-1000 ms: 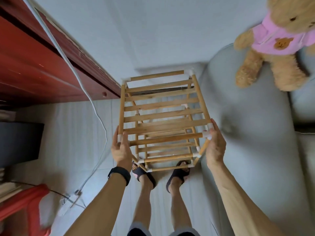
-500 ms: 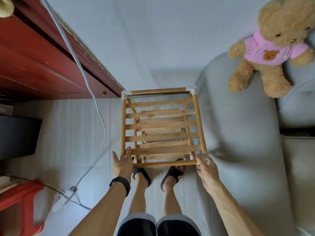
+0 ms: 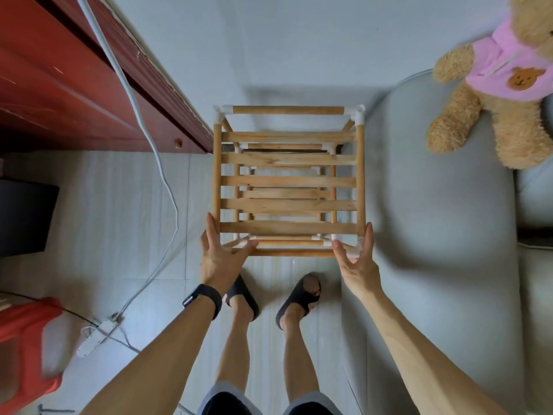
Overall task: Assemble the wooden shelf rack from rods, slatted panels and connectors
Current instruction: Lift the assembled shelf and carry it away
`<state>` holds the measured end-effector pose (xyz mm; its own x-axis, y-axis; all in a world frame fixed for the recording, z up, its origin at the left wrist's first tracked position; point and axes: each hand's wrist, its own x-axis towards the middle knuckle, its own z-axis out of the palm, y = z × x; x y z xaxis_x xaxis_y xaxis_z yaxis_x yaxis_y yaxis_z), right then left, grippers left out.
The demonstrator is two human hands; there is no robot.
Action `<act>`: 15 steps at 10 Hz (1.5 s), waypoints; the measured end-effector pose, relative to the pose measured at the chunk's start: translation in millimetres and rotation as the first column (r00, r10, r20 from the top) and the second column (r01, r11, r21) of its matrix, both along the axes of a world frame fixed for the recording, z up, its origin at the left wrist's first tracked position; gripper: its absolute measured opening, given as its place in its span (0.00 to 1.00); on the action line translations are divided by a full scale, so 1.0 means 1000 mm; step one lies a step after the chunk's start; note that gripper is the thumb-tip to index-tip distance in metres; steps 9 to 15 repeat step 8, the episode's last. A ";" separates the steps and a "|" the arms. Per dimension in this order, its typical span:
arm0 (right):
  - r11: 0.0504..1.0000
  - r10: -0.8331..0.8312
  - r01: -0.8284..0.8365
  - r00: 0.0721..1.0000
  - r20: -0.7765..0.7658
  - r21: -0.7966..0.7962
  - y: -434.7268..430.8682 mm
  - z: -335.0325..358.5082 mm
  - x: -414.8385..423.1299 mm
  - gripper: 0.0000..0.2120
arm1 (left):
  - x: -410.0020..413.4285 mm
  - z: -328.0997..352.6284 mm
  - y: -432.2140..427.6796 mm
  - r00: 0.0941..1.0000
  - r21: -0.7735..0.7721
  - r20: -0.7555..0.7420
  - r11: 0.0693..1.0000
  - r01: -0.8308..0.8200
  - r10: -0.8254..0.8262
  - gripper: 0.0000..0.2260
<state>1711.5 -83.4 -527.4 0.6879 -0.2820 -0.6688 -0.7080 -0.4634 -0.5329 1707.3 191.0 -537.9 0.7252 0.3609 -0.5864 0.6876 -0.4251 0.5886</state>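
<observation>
The wooden shelf rack (image 3: 288, 181) stands upright on the floor in front of my feet, seen from above: slatted panels stacked in tiers, round rods joined by white connectors (image 3: 358, 112) at the corners. My left hand (image 3: 220, 254) touches the near left corner with straight, spread fingers. My right hand (image 3: 357, 259) is at the near right corner, fingers straight along the rod and connector. Neither hand curls round anything.
A grey sofa (image 3: 434, 235) lies right of the rack, with a teddy bear (image 3: 496, 79) in a pink shirt on it. A red-brown cabinet (image 3: 74, 85) stands on the left. A white cable (image 3: 149, 139) runs to a power strip (image 3: 95, 336). A red stool (image 3: 27, 339) is at lower left.
The rack, first tilted and held up by both hands, has come down upright onto the floor. Both hands have loosened from gripping its near rod to lying straight at the corners.
</observation>
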 end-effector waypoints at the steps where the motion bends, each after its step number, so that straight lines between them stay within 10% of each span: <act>1: 1.000 0.016 -0.016 1.000 -0.027 -0.004 -0.001 0.001 -0.002 0.40 | -0.007 -0.003 -0.001 1.000 -0.031 -0.021 0.999 0.011 -0.012 0.56; 6: 0.995 0.099 -0.098 0.995 0.006 -0.015 -0.003 -0.003 0.059 0.44 | 0.066 -0.008 0.003 0.986 0.102 0.076 0.985 0.142 -0.150 0.50; 8: 0.904 0.339 -0.405 0.874 -0.349 -0.136 -0.014 0.023 0.062 0.43 | 0.068 0.009 0.005 0.909 0.326 -0.331 0.874 0.361 -0.252 0.40; 15: 0.904 0.339 -0.405 0.874 -0.349 -0.136 -0.014 0.023 0.062 0.43 | 0.068 0.009 0.005 0.909 0.326 -0.331 0.874 0.361 -0.252 0.40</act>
